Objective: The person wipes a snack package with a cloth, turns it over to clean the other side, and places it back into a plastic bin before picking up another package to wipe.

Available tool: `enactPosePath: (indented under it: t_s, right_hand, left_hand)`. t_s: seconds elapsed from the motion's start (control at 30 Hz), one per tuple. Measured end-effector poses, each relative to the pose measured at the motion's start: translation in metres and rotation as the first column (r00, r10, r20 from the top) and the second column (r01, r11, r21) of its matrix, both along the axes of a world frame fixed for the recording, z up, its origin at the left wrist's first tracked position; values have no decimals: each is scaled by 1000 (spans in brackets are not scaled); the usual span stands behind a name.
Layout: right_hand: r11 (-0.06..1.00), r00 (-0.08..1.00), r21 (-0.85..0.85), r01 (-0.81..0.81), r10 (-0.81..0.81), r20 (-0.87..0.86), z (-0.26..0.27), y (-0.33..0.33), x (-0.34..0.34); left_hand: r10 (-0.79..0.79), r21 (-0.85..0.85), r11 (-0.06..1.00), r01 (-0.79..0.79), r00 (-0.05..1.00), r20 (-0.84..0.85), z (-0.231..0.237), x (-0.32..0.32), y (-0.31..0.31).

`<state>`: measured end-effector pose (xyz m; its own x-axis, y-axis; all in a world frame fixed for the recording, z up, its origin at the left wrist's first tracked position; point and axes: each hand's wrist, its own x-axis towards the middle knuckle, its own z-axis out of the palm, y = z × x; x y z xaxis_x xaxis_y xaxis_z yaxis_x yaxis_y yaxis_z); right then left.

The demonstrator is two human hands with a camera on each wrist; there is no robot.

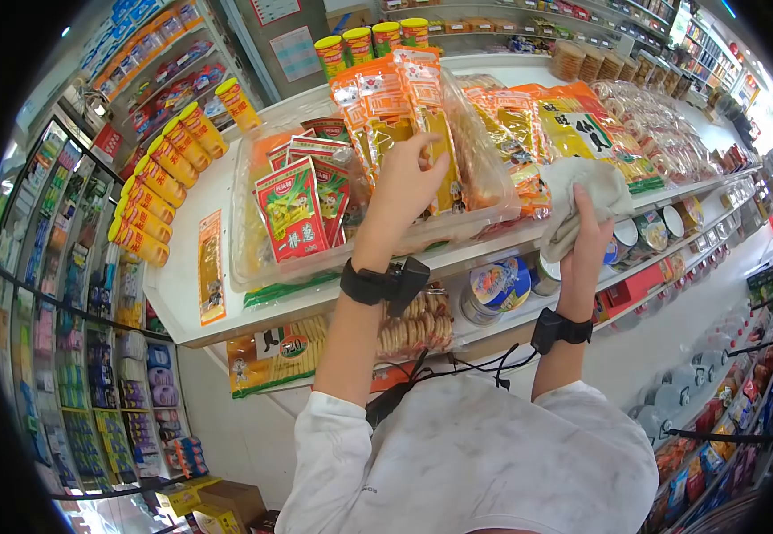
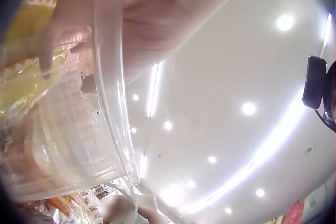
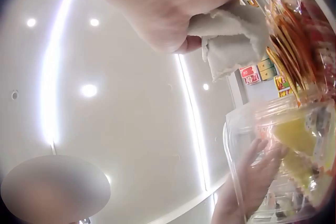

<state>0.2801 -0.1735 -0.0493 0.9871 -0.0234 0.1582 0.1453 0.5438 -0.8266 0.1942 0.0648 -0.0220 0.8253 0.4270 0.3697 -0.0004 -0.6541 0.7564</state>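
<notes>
My left hand (image 1: 404, 178) reaches over the front wall of a clear plastic bin (image 1: 484, 219), its fingers against tall orange-and-yellow snack packets (image 1: 440, 116) that stand in it. Through the bin's wall (image 2: 111, 77), the left wrist view shows these fingers loosely extended. Red-and-green snack packets (image 1: 288, 209) lean in the bin's left part. In my right hand (image 1: 589, 245), to the right of the bin, a crumpled pale grey cloth (image 1: 591, 182) is gripped between thumb and fingers; the right wrist view shows the cloth (image 3: 231, 40) bunched under the palm.
Yellow canisters (image 1: 173, 165) line the shelf's left edge, with a flat orange packet (image 1: 212, 267) nearby. Large yellow bags (image 1: 573, 125) and clear-wrapped snacks (image 1: 654, 120) lie to the right. A lower shelf below holds cans (image 1: 500, 285) and biscuit packs (image 1: 413, 325).
</notes>
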Motion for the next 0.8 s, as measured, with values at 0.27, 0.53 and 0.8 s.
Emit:
enactPosePath:
  t_s: [0.27,0.53,0.8]
  right_hand:
    - [997,1000,72,-27,26,7,19,-7,-22]
    - [993,997,99,-57,62,-47,13,-16,-28]
    - [994,994,28,-108,108,7,14,-10,-42]
  left_hand:
    - [152,178,967,-182,973,172,-11,3,3]
    - [221,12,972,-233,937,270,23,-14,-8]
    - [421,-389,899,-199,639,644,51,-55,-23]
